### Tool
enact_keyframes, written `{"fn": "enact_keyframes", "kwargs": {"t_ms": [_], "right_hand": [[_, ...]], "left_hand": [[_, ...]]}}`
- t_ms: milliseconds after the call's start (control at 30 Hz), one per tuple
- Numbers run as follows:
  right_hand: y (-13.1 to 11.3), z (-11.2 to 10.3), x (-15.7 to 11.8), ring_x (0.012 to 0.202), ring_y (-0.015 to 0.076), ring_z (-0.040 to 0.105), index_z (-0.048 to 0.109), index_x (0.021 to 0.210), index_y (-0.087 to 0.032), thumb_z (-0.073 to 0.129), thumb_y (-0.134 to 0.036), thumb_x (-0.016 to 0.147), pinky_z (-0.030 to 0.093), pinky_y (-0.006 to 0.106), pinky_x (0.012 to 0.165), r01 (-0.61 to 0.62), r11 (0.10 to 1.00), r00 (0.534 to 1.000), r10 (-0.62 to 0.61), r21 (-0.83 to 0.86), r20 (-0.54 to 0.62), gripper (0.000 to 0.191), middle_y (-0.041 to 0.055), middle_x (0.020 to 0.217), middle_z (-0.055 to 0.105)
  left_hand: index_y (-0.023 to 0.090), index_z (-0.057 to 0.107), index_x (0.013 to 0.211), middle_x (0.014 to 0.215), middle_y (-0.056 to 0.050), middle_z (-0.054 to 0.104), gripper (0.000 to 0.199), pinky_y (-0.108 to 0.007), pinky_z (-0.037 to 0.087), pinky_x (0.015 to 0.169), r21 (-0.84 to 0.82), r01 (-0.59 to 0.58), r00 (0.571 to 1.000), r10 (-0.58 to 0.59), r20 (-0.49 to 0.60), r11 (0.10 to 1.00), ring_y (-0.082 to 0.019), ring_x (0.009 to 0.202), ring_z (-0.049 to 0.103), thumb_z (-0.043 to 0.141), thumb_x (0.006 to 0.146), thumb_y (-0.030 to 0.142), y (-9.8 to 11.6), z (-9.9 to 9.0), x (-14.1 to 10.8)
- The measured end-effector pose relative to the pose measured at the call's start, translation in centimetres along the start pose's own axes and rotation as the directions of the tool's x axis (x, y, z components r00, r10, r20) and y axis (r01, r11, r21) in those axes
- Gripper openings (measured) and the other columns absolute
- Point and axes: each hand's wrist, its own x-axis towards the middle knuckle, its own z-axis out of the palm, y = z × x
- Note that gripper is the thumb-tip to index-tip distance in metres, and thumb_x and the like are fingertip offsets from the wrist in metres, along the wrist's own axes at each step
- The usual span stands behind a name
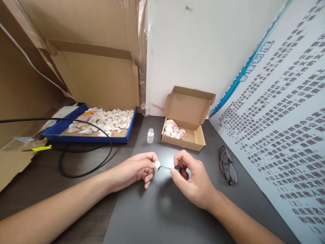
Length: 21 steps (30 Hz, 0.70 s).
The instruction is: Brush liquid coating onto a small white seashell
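Observation:
A small white seashell (157, 165) is pinched between the thumb and fingers of my left hand (142, 167). My right hand (194, 178) is closed on the black cap of a thin applicator brush (166, 167), whose tip meets the shell's right edge or sits just beside it. Behind my hands stands a small clear bottle (150, 136) with a white label and no cap on it. To its right, an open brown cardboard box (199, 139) holds several white and pinkish shells (174, 129) in its left part.
At the left, a large blue-edged box (86, 139) with its lid raised holds many pale shells. A black cable (110, 149) loops in front of it. Folded glasses (228, 166) lie at the right, near a printed sheet (276, 135). A white panel (182, 51) stands behind.

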Motion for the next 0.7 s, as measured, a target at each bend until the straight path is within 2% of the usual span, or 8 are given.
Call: {"fn": "enact_keyframes", "kwargs": {"t_ms": [133, 300, 467, 533, 700], "right_hand": [[0.08, 0.15, 0.03, 0.049, 0.0084, 0.031, 0.043, 0.081, -0.023, 0.055, -0.020, 0.080, 0.029, 0.021, 0.048, -0.020, 1.000, 1.000, 0.020, 0.009, 0.022, 0.012, -0.0094, 0.058, 0.033], [0.08, 0.09, -0.12, 0.050, 0.0093, 0.038, 0.045, 0.082, -0.023, 0.055, -0.022, 0.083, 0.034, 0.021, 0.049, 0.023, 1.000, 0.998, -0.022, 0.021, -0.066, 0.010, -0.0079, 0.059, 0.039], [0.32, 0.09, 0.17, 0.049, 0.0087, 0.035, 0.043, 0.081, -0.023, 0.054, -0.021, 0.083, 0.030, 0.021, 0.047, -0.042, 0.999, 0.999, 0.042, -0.002, 0.010, 0.012, -0.0088, 0.058, 0.037], [0.46, 0.13, 0.26, 0.049, 0.0081, 0.030, 0.042, 0.079, -0.023, 0.054, -0.020, 0.081, 0.027, 0.022, 0.047, -0.066, 0.997, 0.998, 0.066, -0.030, -0.006, 0.013, -0.0094, 0.058, 0.034], [0.52, 0.19, 0.20, 0.050, 0.0083, 0.033, 0.043, 0.081, -0.023, 0.055, -0.022, 0.082, 0.031, 0.022, 0.048, -0.016, 1.000, 0.999, 0.017, 0.013, -0.043, 0.012, -0.0089, 0.060, 0.035]], "left_hand": [[0.017, 0.052, 0.082, 0.069, 0.002, 0.051, 0.017, -0.022, 0.049, 0.051, 0.002, 0.004, 1.000, -0.004, -0.006, 1.000, -0.007, 0.053, 0.044, 0.067, 0.080, 0.026, -0.02, -0.03, 0.05], [0.018, 0.052, 0.082, 0.065, 0.004, 0.048, 0.017, -0.022, 0.049, 0.052, -0.001, -0.004, 1.000, 0.004, 0.009, 1.000, -0.008, 0.053, 0.045, 0.067, 0.081, 0.027, 0.01, 0.06, 0.02], [0.017, 0.053, 0.082, 0.065, 0.004, 0.050, 0.016, -0.022, 0.050, 0.052, -0.016, -0.003, 1.000, 0.003, 0.001, 1.000, -0.008, 0.053, 0.045, 0.067, 0.082, 0.026, -0.04, -0.05, 0.02], [0.017, 0.053, 0.082, 0.065, 0.004, 0.049, 0.017, -0.022, 0.050, 0.052, -0.013, -0.004, 1.000, 0.004, 0.013, 1.000, -0.008, 0.053, 0.046, 0.066, 0.083, 0.027, -0.03, -0.10, 0.05], [0.017, 0.053, 0.081, 0.064, 0.004, 0.049, 0.016, -0.022, 0.050, 0.051, -0.016, -0.007, 1.000, 0.008, 0.007, 1.000, -0.008, 0.052, 0.045, 0.067, 0.081, 0.025, 0.06, -0.01, 0.13]]}}
